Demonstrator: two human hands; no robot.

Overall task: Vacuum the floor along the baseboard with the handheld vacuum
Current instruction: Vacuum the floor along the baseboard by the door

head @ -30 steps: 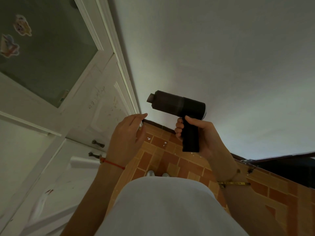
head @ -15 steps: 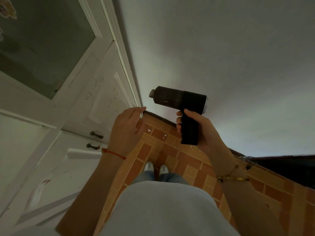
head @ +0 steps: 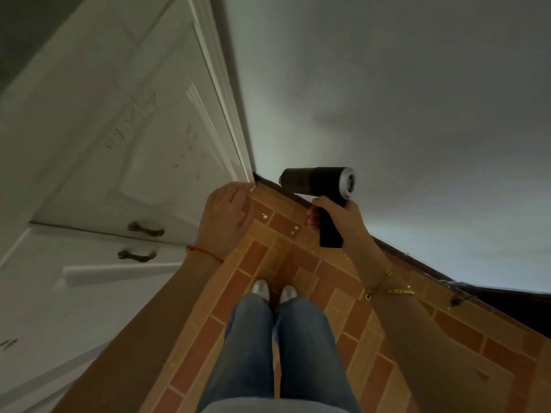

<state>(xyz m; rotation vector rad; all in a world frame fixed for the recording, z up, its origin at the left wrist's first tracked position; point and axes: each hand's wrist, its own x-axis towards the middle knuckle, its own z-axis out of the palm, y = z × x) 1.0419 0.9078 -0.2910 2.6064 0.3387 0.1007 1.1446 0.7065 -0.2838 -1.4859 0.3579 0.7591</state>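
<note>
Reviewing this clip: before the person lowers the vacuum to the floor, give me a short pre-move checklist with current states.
1. Black handheld vacuum gripped by its handle in right hand: ok.
2. Left hand free, holding nothing: ok.
3. Vacuum nozzle down at the orange brick-pattern tile floor: not ok, held up.
4. White crumbs visible near the dark baseboard: ok.
5. Vacuum switched on: cannot tell.

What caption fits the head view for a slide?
Right hand holds black handheld vacuum above brick-pattern floor near dark baseboard; left hand empty.
</note>
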